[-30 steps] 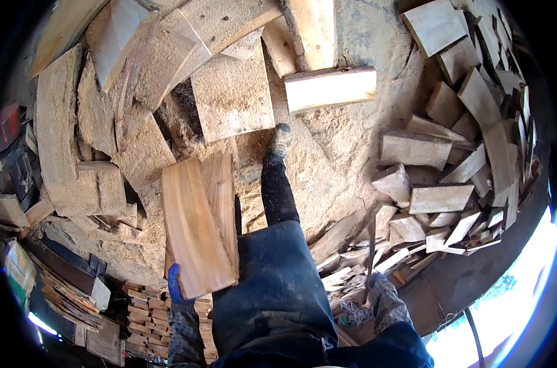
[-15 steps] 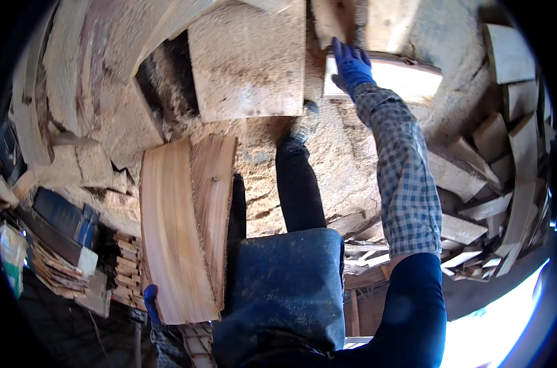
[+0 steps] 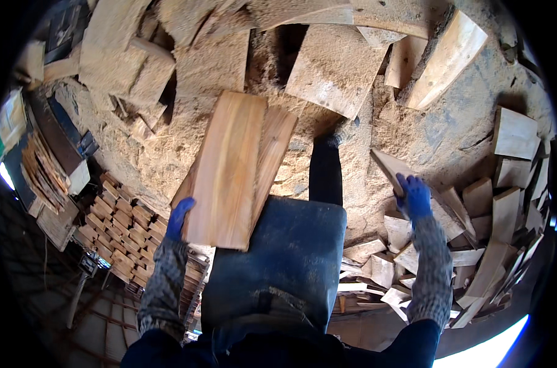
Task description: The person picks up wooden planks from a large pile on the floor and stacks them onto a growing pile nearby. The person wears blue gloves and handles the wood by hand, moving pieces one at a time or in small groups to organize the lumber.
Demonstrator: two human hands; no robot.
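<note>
My left hand (image 3: 179, 218), in a blue glove, is closed on the lower left edge of a few overlapping wooden boards (image 3: 224, 172). They stand tilted in front of my body, the front one pale with reddish-brown grain, and partly hide those behind. My right hand (image 3: 416, 196), also blue-gloved, grips a short wooden board (image 3: 390, 167) by its near end. That board is seen nearly edge-on, out to the right above the sawdust. Dark blue apron-like cloth (image 3: 272, 257) covers my lap between the two arms.
Sawdust (image 3: 149, 162) covers the ground. Broad slabs (image 3: 337, 67) lie ahead, with a curved offcut (image 3: 447, 61) at the far right. A heap of loose offcuts (image 3: 505, 208) rises along the right. Stacked wood blocks (image 3: 122, 230) stand at the left, near a bundle of thin slats (image 3: 44, 165).
My right hand has drawn back from the far boards toward the right-hand heap and now holds a short board. My left hand and its boards have moved up and rightward.
</note>
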